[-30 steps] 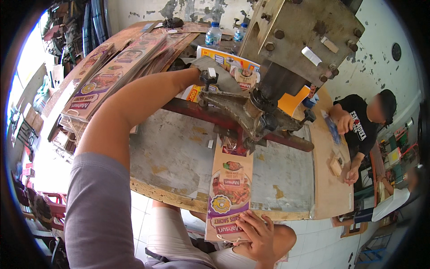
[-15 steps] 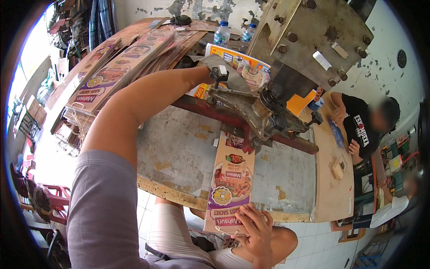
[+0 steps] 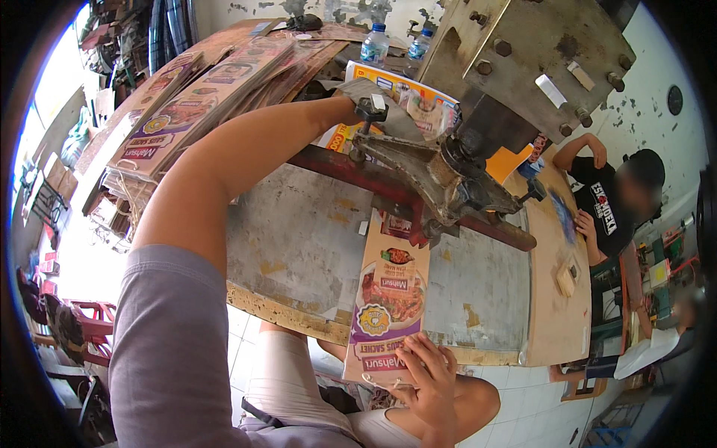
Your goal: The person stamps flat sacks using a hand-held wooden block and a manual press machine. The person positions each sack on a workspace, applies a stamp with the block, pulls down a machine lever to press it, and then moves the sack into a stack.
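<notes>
A long printed cardboard strip with food pictures and a purple band lies on the grey metal worktop, its near end sticking out past the edge over my lap. My right hand grips that near end, fingers lying over the printed face. The far end reaches under the red crossbar of a heavy metal press. My left forearm stretches across to the far side of the press. Beyond its wrist, the left hand is hidden near a black clamp knob and a grey curved part.
At the left lie stacks of similar printed strips with strings. Two water bottles stand behind the press. A large bolted steel block looms overhead. On the right, a co-worker sits by a board with a small wooden block.
The view has shifted slightly. My right hand stays on the strip, and my left arm keeps its reach behind the press. The co-worker's far hand has risen.
</notes>
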### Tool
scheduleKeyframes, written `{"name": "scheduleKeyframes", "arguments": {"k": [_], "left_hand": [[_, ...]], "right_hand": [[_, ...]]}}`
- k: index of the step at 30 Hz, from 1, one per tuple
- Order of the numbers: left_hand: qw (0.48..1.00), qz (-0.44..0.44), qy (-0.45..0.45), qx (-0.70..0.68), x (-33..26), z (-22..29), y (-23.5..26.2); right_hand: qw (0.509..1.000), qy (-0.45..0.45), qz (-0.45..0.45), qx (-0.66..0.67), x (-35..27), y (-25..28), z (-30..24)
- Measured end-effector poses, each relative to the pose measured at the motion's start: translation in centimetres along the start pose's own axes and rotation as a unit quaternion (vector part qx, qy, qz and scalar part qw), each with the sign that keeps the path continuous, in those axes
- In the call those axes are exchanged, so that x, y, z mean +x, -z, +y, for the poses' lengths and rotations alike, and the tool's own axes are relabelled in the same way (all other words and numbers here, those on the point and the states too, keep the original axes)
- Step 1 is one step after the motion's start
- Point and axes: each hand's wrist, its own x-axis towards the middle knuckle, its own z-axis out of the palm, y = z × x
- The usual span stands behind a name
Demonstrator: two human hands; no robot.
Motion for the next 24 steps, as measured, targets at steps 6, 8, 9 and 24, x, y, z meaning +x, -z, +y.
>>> {"name": "scheduleKeyframes", "arguments": {"k": [6, 8, 9, 24], "left_hand": [[0.992, 0.026, 0.034, -0.116, 0.9, 5.8, -0.4], [0.983, 0.027, 0.039, -0.178, 0.6, 7.8, -0.6], [0.978, 0.027, 0.034, -0.205, 0.3, 8.5, -0.6], [0.987, 0.003, -0.125, 0.099, 0.7, -2.7, -0.9]], "right_hand": [[1.0, -0.019, 0.002, -0.015, 0.4, -1.1, 0.1], [0.999, -0.024, 0.019, -0.017, 1.1, -1.6, 0.4], [0.999, -0.027, 0.032, -0.011, 1.4, -1.8, 0.6], [0.998, -0.063, 0.024, 0.001, 4.7, -2.2, 0.3]]}}
